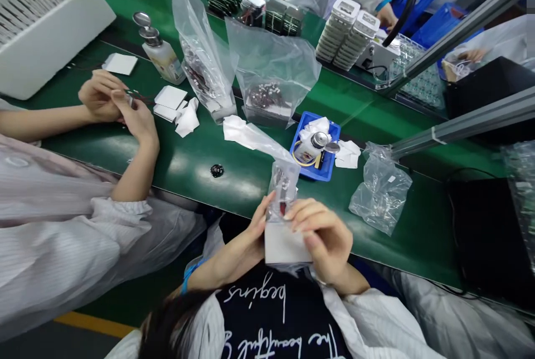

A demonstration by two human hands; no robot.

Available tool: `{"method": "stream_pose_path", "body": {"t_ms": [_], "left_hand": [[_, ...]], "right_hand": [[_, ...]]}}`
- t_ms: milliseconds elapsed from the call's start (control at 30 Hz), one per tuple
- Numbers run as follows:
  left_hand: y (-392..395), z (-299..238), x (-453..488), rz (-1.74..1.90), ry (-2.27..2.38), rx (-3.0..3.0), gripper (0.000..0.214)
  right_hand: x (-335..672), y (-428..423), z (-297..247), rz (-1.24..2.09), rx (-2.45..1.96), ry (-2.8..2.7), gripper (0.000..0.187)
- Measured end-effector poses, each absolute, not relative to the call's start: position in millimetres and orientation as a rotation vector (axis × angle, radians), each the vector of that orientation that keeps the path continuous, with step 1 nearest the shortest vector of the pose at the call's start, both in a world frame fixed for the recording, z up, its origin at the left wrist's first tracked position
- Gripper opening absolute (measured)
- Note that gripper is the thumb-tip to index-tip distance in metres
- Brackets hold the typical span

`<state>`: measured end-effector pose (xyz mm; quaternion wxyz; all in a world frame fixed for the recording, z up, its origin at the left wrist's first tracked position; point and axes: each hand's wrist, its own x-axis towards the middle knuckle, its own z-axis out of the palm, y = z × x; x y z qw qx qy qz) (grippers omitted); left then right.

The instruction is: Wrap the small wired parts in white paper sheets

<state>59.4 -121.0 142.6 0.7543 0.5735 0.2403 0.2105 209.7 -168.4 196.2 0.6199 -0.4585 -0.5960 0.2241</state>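
Near the table's front edge, my left hand (pixel 249 239) is wrapped round the left side of a white block (pixel 286 243) and a clear plastic bag (pixel 285 172). The bag lies over the block's far end, with small dark and red parts inside. My right hand (pixel 324 233) has its fingers bent over the bag's right side, with the thumb against the white block. Whether its fingertips pinch a part or only the plastic is hidden. Just beyond is a blue tray (pixel 321 174) with a dispenser bottle (pixel 308 147), crumpled tissue and a yellow ring.
Left, a co-worker's hands (pixel 121 103) work near white pads (pixel 169 103) and a pump bottle (pixel 161 58). Two clear bags of parts (pixel 271 63) stand at the back. A small black object (pixel 217 170) lies left. A crumpled bag (pixel 382 192) lies right, beside metal rails (pixel 468 122).
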Motion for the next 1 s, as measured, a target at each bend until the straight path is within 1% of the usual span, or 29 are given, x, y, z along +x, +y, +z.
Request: {"method": "stream_pose_path", "body": {"t_ms": [100, 167, 233, 333, 500, 567, 667, 800, 900, 1000], "left_hand": [[-124.1, 130.7, 77.7, 0.404, 0.56, 0.903, 0.055], [-127.8, 120.6, 89.6, 0.418, 0.591, 0.787, 0.059], [-131.9, 112.3, 94.7, 0.431, 0.595, 0.799, 0.062], [-134.9, 108.4, 85.5, 0.41, 0.601, 0.869, 0.067], [-118.3, 121.8, 48.5, 0.375, 0.626, 0.876, 0.085], [-104.8, 126.8, 37.1, 0.387, 0.694, 0.899, 0.087], [-85.3, 128.6, 25.5, 0.418, 0.792, 1.008, 0.079], [-73.7, 132.1, 16.4, 0.58, 0.983, 1.408, 0.069], [-71.1, 144.5, 17.9, 0.779, 1.074, 1.71, 0.051], [-62.0, 157.6, 27.5, 0.868, 0.991, 2.088, 0.035]], "right_hand": [[232.7, -164.6, 168.5, 0.653, -1.116, -1.207, 0.01], [242.5, -160.0, 151.2, 0.715, -1.205, -1.11, 0.006], [249.2, -154.8, 140.8, 0.763, -1.247, -1.018, 0.013], [251.9, -145.0, 137.4, 0.849, -1.182, -1.022, 0.023], [231.5, -113.3, 140.1, 1.073, -0.951, -1.164, 0.02], [220.0, -96.4, 140.8, 1.108, -0.923, -1.226, 0.017], [211.0, -73.2, 144.6, 1.028, -0.98, -1.369, 0.015], [223.5, -55.1, 158.2, 0.708, -1.002, -1.775, 0.017], [241.4, -53.3, 171.6, 0.599, -1.019, -2.046, 0.022], [253.9, -56.1, 182.3, 0.595, -1.128, -2.192, 0.026]]}}
